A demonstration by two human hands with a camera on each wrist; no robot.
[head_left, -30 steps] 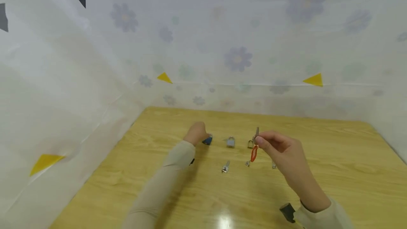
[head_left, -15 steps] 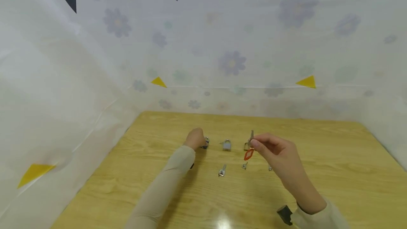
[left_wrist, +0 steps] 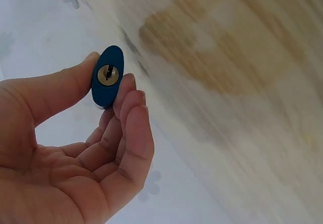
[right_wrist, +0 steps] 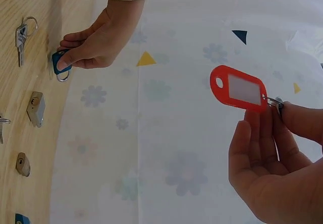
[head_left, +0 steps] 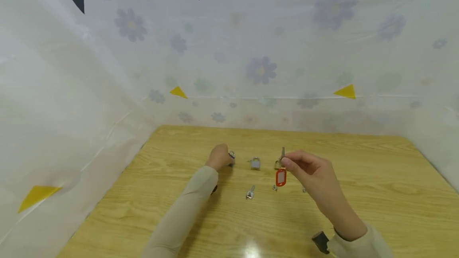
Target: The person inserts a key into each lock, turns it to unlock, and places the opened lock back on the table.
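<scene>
My left hand (head_left: 226, 158) pinches a small blue padlock (head_left: 231, 155) between thumb and fingers, just above the wooden table (head_left: 376, 194). In the left wrist view the blue padlock (left_wrist: 107, 77) turns its brass keyhole toward the camera. My right hand (head_left: 287, 163) is raised to the right and pinches a key (head_left: 283, 153) that points upward. A red key tag (head_left: 281, 177) hangs below it. The right wrist view shows the red key tag (right_wrist: 241, 89) up close, with the left hand (right_wrist: 93, 42) and the blue padlock (right_wrist: 60, 65) farther off.
A silver padlock (head_left: 255, 163) and a brass padlock (head_left: 277, 165) stand in a row between the hands. Loose keys (head_left: 250, 192) lie on the table in front of them. Flowered plastic sheeting (head_left: 261, 71) walls in the back and left sides.
The left hand has lifted and turned the blue padlock, so its shackle now shows. The red tag has swung from slanted to hanging straight. The right hand has barely moved.
</scene>
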